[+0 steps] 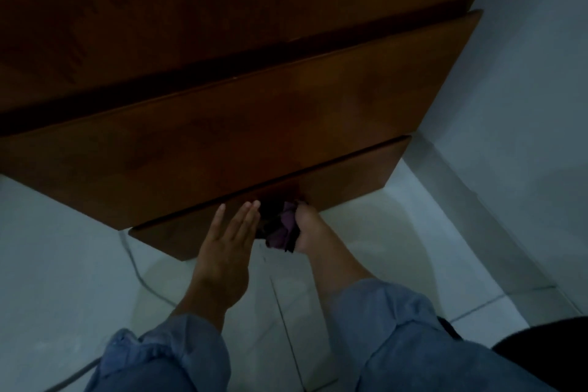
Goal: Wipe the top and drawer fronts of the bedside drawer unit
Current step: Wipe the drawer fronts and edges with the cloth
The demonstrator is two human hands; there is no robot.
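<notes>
Denim sleeves (pixel 178 356) up close; left hand (pixel 227 248) lies flat, fingers straight, on the bottom drawer front (pixel 343 181), beside the right hand (pixel 307 226) bunching a purple cloth (pixel 281 226), I think pressed there. Wipe long strokes, keep bracing.

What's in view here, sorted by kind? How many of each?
Drawer fronts: 2, upper, lower
Hands: 2, left hand flat, right hand gripping
Cloths: 1, purple cloth
Cables: 1, white cable
Total: 6
</notes>
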